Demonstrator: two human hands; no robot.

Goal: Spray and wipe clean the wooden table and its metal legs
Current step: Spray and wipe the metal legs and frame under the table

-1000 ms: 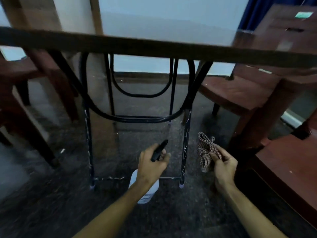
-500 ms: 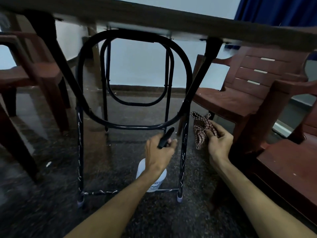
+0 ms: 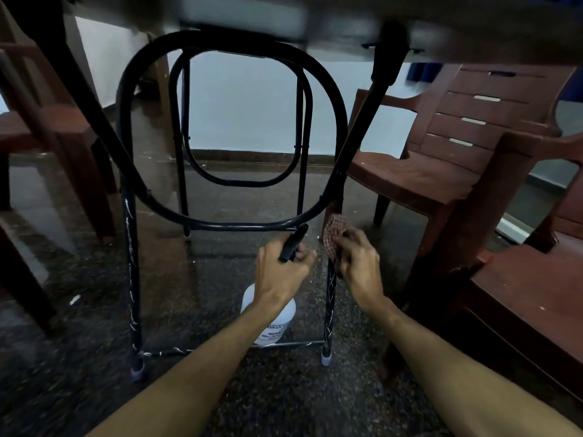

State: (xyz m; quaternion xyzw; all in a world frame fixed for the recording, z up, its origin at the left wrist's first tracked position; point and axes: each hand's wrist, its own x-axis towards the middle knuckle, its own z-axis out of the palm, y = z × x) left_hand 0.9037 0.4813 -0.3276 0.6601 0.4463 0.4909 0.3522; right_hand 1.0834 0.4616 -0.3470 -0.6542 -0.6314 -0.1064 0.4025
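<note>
I am looking from below the table, whose underside (image 3: 473,29) fills the top of the view. Its black metal legs (image 3: 131,263) form a looped tube frame with scratched paint. My left hand (image 3: 279,272) grips a white spray bottle (image 3: 271,323) by its black trigger head, just left of the near right leg (image 3: 329,304). My right hand (image 3: 359,266) presses a checked cloth (image 3: 334,230) against that right leg, just below where the curved tube joins it.
Brown plastic chairs stand close on the right (image 3: 457,146) and at the lower right (image 3: 530,304). Another chair (image 3: 53,130) stands at the left. The floor (image 3: 220,389) is dark speckled stone. A white wall (image 3: 246,105) lies behind the legs.
My view has dropped lower under the table. My right hand has carried the cloth left onto the near right leg. My left hand has risen slightly with the bottle.
</note>
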